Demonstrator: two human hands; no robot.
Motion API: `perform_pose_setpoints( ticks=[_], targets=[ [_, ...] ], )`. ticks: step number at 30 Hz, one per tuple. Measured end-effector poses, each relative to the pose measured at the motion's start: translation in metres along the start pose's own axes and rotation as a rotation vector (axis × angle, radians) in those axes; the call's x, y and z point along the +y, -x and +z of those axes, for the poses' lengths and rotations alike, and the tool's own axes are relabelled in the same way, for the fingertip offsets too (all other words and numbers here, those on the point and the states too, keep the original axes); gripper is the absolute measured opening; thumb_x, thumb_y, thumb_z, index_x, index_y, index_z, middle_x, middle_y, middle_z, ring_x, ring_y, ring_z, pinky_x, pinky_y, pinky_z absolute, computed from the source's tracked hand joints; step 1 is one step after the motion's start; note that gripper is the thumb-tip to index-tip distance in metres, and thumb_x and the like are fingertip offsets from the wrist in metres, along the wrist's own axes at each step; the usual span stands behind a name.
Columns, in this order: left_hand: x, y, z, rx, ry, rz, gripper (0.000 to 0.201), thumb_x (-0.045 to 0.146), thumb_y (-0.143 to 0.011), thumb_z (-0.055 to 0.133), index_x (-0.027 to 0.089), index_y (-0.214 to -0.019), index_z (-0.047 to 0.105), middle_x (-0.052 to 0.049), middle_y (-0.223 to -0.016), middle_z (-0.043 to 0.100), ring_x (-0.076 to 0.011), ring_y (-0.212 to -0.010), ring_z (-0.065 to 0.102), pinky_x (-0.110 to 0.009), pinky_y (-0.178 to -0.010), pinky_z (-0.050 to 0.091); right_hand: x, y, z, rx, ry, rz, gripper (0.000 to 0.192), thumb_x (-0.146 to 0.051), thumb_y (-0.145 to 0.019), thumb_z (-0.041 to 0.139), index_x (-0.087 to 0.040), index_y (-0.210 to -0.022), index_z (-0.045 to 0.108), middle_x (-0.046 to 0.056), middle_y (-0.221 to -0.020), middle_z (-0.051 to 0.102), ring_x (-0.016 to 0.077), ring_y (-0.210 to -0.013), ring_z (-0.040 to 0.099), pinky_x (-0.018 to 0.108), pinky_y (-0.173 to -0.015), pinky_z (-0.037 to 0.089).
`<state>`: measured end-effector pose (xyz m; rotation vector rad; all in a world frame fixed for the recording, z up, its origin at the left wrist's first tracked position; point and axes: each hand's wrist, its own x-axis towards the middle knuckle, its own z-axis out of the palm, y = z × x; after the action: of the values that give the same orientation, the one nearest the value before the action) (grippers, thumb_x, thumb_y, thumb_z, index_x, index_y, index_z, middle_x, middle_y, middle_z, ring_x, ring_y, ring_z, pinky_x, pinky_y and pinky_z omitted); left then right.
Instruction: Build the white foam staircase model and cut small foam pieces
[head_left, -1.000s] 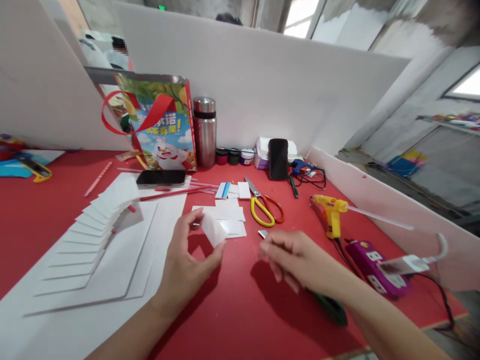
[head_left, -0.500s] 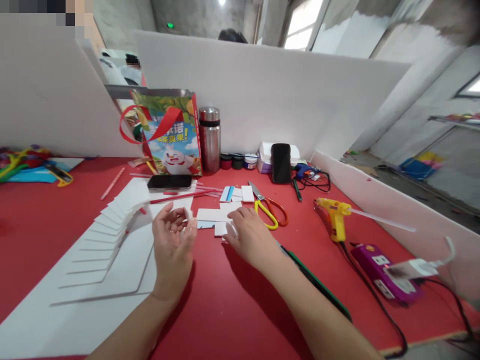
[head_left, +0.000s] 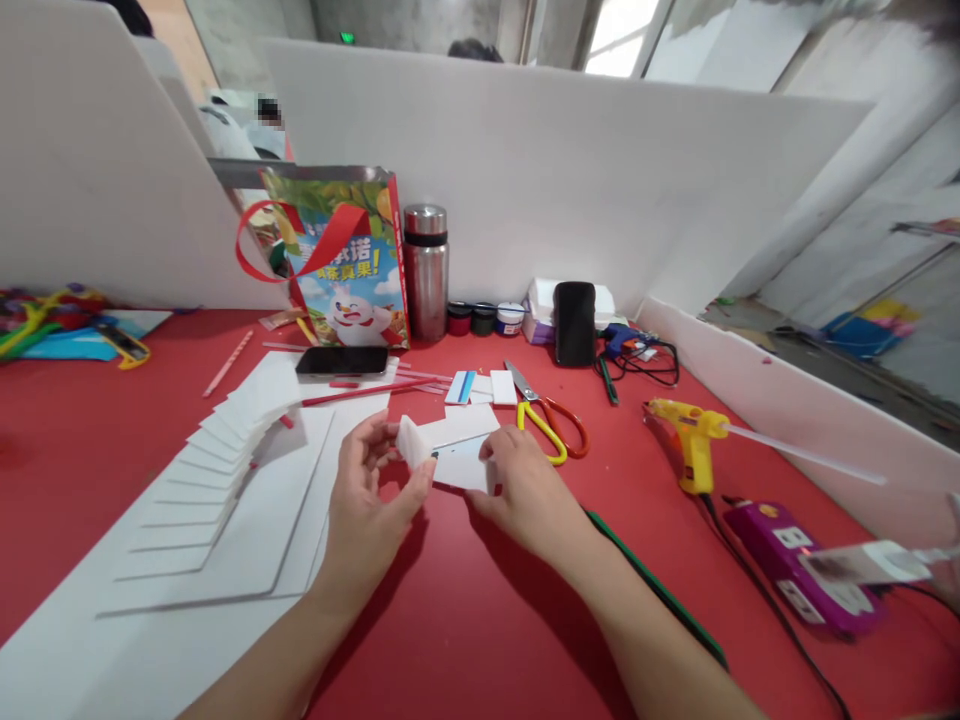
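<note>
Over the middle of the red table (head_left: 465, 620), my left hand (head_left: 375, 495) pinches a small white board piece (head_left: 414, 442), tilted up between thumb and fingers. My right hand (head_left: 529, 485) is closed on the right end of a flat white board strip (head_left: 461, 468); its fingers partly cover that end. The two pieces are close together, and I cannot tell whether they touch. Behind them lies another white board piece (head_left: 480, 418). To the left, a fanned, curving row of white board steps (head_left: 195, 480) stands on white sheets (head_left: 67, 655).
Scissors (head_left: 551, 420) lie just beyond my right hand. Farther right are a yellow glue gun (head_left: 694, 445) and a purple power strip (head_left: 799, 570). A phone (head_left: 343, 361), a printed bag (head_left: 345, 260), a steel flask (head_left: 426, 275) and paint jars (head_left: 484, 319) line the back.
My left hand has moved right and now holds a small white piece upright. My right hand has taken hold of the white strip and tilted it. The view has shifted slightly.
</note>
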<state>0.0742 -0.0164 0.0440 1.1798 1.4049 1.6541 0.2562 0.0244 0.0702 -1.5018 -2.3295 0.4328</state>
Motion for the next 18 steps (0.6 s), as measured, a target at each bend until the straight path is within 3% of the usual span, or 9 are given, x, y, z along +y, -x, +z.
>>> perform_pose_setpoints(
  ticks=[5,9,14,18],
  targets=[
    [0.001,0.005,0.003,-0.013,-0.017,0.008,0.061,0.034,-0.079,0.08,0.027,-0.131,0.05,-0.007,-0.13,0.056,-0.0224,-0.123,0.056,-0.044,-0.111,0.044,-0.002,0.0,0.003,0.088,-0.566,0.221,0.033,-0.029,-0.077,0.074,-0.023,-0.097,0.048,-0.004,-0.073,0.06,0.015,-0.057,0.055,0.027,-0.053,0.04],
    [0.002,0.01,0.006,-0.086,-0.013,0.034,0.061,0.03,-0.081,0.079,0.029,-0.134,0.048,-0.007,-0.137,0.054,-0.0232,-0.129,0.055,-0.043,-0.113,0.045,-0.006,-0.004,0.009,-0.002,-1.042,0.261,0.037,-0.035,-0.079,0.072,-0.021,-0.108,0.054,-0.006,-0.063,0.062,0.0143,-0.048,0.058,0.026,-0.045,0.044],
    [0.0,0.01,0.003,-0.125,-0.203,0.184,0.065,0.028,-0.082,0.078,0.028,-0.139,0.048,-0.009,-0.141,0.05,-0.0264,-0.131,0.053,-0.047,-0.113,0.045,-0.014,-0.001,0.009,-0.119,-1.266,0.239,0.034,-0.04,-0.084,0.067,-0.019,-0.11,0.062,-0.002,-0.072,0.067,0.016,-0.058,0.068,0.031,-0.058,0.058],
    [0.0,0.007,-0.001,-0.112,-0.385,0.254,0.064,0.03,-0.086,0.075,0.029,-0.144,0.047,-0.009,-0.14,0.049,-0.0268,-0.133,0.049,-0.047,-0.113,0.044,-0.021,0.004,0.009,-0.194,-1.393,0.252,0.028,-0.039,-0.086,0.068,-0.02,-0.106,0.062,-0.002,-0.078,0.066,0.0157,-0.073,0.069,0.033,-0.072,0.061]
  ],
)
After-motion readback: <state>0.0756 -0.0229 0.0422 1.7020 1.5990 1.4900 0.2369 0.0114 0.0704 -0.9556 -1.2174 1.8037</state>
